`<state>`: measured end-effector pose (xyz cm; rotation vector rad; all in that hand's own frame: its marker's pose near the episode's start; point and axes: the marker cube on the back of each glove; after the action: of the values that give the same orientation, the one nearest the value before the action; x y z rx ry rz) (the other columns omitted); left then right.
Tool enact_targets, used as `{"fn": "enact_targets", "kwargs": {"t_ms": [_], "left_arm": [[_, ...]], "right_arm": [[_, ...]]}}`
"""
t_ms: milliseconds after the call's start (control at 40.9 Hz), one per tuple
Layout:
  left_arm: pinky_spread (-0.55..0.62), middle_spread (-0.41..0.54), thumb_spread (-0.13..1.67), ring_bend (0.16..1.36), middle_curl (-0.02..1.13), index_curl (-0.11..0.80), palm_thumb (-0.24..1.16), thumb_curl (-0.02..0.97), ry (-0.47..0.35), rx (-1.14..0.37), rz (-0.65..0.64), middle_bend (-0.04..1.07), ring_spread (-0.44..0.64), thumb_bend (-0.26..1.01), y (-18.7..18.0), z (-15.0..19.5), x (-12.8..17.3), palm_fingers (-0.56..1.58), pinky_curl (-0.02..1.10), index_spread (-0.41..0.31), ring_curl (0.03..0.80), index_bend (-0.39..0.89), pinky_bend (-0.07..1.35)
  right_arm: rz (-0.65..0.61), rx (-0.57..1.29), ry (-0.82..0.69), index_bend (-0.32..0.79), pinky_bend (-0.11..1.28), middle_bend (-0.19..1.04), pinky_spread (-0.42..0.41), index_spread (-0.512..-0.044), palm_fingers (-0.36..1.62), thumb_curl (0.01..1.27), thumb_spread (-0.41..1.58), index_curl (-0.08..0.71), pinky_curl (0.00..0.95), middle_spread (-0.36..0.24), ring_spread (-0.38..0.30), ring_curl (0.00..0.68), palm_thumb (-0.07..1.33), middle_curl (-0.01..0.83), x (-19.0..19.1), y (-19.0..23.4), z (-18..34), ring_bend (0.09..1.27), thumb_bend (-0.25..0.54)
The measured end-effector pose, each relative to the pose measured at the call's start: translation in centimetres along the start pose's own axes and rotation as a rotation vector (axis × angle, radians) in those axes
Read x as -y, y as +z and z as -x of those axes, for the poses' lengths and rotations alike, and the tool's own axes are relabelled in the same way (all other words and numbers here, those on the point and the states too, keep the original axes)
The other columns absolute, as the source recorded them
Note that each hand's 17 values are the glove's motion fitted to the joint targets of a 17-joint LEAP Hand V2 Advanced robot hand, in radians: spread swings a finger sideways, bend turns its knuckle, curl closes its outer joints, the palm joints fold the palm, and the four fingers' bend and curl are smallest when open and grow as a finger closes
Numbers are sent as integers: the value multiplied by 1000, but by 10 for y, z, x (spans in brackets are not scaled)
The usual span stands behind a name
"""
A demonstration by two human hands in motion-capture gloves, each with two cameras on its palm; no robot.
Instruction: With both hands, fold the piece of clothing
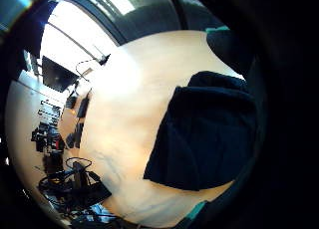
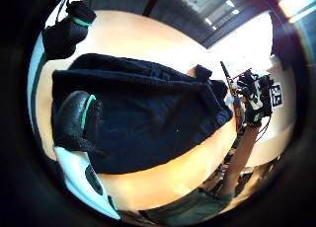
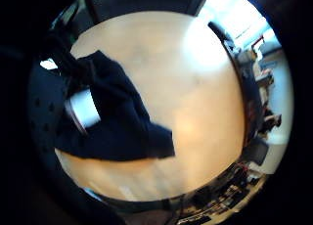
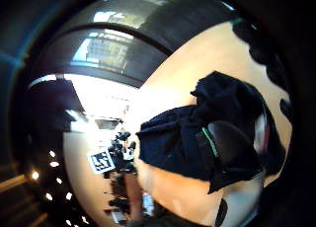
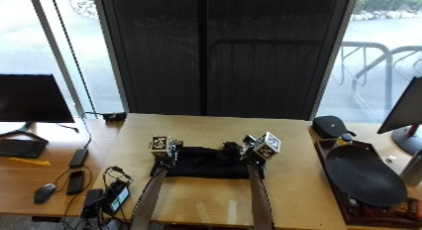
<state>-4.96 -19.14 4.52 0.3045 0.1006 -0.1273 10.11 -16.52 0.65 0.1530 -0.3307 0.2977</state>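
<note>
Looking down from the outside view, I am seeing a dark navy, folded piece of clothing [image 5: 208, 163] lying at the middle of the light wooden table [image 5: 290, 190]. My left hand [image 5: 163, 159] is sitting at the garment's nine o'clock edge, my right hand [image 5: 252, 158] at its three o'clock edge. I cannot tell whether either hand's fingers are pinching the cloth. A black oval dish [image 5: 364, 174] is resting far toward three o'clock.
</note>
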Motion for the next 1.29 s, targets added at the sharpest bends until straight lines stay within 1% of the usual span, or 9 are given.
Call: {"fn": "enact_targets", "kwargs": {"t_ms": [147,293,366,537,635,879,1026,1148,1295], "left_arm": [[116,-266,1232,401,498,439,708,319,1,1,-49,434,-147,-16,9,17,-16,794,199,-211,378,142,185],[151,-222,1222,352,490,445,652,315,1,31,3,352,-77,-33,44,19,-28,705,231,-200,378,174,208],[174,-193,1219,330,475,444,605,308,11,64,31,300,-25,-38,60,18,-31,661,242,-186,369,170,213],[224,-122,1188,333,446,415,398,279,7,37,149,193,70,-67,85,20,-37,541,278,-146,363,124,282],[245,-87,1162,352,423,399,287,265,19,-57,216,159,107,-67,90,17,-42,487,294,-133,362,122,310],[282,-25,1145,398,392,374,189,260,72,-199,414,151,181,-33,91,-4,-57,391,337,-118,365,139,401],[300,-1,1152,412,381,375,169,262,74,-226,459,162,211,-25,88,-11,-65,360,348,-118,364,157,415],[317,8,1155,422,377,377,159,265,34,-123,386,169,225,-23,92,-16,-59,345,353,-118,362,160,418],[327,13,1159,431,375,380,148,267,45,-169,394,174,233,-22,91,-35,-61,341,355,-118,359,163,415]], "right_arm": [[146,41,211,-22,770,202,-56,-298,495,347,1087,227,442,-115,-126,428,811,431,-25,29,-75,560,-36],[92,4,314,-18,856,187,46,-261,384,329,1127,158,437,-28,-32,401,697,416,-69,14,-90,552,-54],[225,-25,377,-8,885,198,76,-252,370,325,1141,132,431,1,-4,397,659,414,-84,23,-94,570,-44],[361,-153,450,5,929,192,86,-230,384,320,1173,85,422,45,16,408,608,405,-91,35,-107,675,-27],[378,-169,434,-21,915,219,12,-213,474,323,1186,54,414,57,-50,429,626,411,-88,39,-100,784,-8],[341,-486,555,-46,1029,366,-247,-245,894,358,1146,-12,415,-103,-201,448,801,451,-76,33,-105,890,34],[319,-507,517,4,953,495,-291,-273,1079,362,1104,5,411,-192,-224,470,847,497,-61,29,-109,920,18],[317,-532,538,201,845,472,-305,-277,1190,373,1078,106,400,-217,-227,485,886,505,-55,15,-116,874,8],[206,-404,576,198,690,481,-309,-285,1156,411,977,185,363,-226,-228,479,901,517,-45,-3,-106,800,-18]]}}
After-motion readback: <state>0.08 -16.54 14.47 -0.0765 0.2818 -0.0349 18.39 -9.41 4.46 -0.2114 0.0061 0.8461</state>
